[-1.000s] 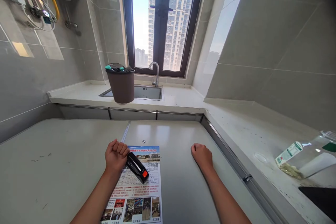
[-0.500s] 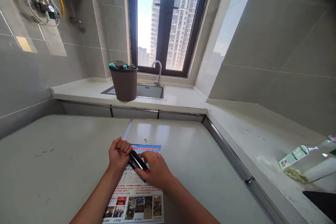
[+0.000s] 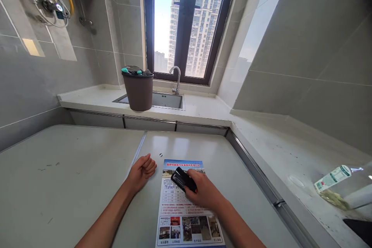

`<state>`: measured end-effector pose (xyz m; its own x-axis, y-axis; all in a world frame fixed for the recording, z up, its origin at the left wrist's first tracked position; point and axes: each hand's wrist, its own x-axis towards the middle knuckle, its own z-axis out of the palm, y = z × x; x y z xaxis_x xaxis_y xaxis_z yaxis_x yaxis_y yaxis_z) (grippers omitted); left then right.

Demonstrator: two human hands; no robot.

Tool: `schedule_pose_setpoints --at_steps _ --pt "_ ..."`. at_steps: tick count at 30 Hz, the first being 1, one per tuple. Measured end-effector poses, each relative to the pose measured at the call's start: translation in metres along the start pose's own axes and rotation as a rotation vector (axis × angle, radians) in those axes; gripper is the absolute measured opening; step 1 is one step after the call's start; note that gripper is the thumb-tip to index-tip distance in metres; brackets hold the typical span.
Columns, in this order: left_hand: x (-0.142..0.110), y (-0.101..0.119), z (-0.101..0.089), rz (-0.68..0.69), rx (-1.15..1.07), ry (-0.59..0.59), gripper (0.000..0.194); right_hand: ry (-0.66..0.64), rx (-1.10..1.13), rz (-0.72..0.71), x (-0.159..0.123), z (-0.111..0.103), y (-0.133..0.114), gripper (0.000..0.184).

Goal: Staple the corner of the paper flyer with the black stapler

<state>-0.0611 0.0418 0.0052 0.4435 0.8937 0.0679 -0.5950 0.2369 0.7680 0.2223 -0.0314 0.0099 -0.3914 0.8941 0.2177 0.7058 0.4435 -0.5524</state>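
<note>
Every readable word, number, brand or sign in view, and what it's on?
"汽车零部件有限公司": end of the red heading, flyer; opening characters uncertain.
"公司食堂": photo caption, same flyer.
"生产车间": photo caption, same flyer.
Too small: flyer's body text, other captions.
Too blurred: label by the clear container.

Grey tiled walls (image 3: 270, 38) around a dark-framed window (image 3: 182, 27), daylight glossy on white counters (image 3: 203, 107).

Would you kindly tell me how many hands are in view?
2: the left hand, beside the printed sheet, and the right hand, gripping the stapler over it.
</note>
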Motion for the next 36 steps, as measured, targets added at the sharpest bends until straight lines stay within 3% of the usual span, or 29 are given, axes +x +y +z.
schedule_pose_setpoints --at_steps 3,5,9,12,16,19,22,26,33,36 --pt "-0.001 -0.011 0.007 -0.108 0.295 -0.131 0.06 0.032 0.011 -0.01 -0.011 -0.005 0.009 0.03" --pt "-0.001 -0.015 0.011 -0.116 0.495 -0.153 0.059 0.059 -0.004 -0.03 -0.013 -0.005 0.011 0.036" --pt "-0.001 -0.018 0.018 -0.026 0.812 -0.143 0.055 0.161 0.001 -0.073 -0.011 -0.007 0.017 0.023" --pt "-0.001 -0.017 0.025 0.053 0.988 -0.143 0.042 0.326 0.028 -0.104 -0.008 -0.009 0.025 0.026" --pt "0.0 -0.02 0.029 0.119 1.209 -0.015 0.024 0.442 0.009 -0.127 -0.003 -0.01 0.03 0.028" --pt "0.001 -0.027 0.026 0.143 1.285 -0.002 0.025 0.405 0.007 -0.112 0.001 -0.009 0.029 0.029" --pt "0.0 -0.034 0.023 0.136 1.312 -0.105 0.044 0.347 0.009 -0.092 0.004 -0.007 0.026 0.031" --pt "-0.002 -0.037 0.023 0.105 1.316 -0.124 0.057 0.271 0.018 -0.083 0.006 -0.004 0.027 0.033" --pt "0.001 -0.039 0.025 0.193 1.422 -0.126 0.033 0.258 0.157 -0.037 0.007 -0.005 0.029 0.038" --pt "0.002 -0.04 0.025 0.201 1.431 -0.116 0.028 0.381 0.201 0.022 0.006 -0.01 0.028 0.02"
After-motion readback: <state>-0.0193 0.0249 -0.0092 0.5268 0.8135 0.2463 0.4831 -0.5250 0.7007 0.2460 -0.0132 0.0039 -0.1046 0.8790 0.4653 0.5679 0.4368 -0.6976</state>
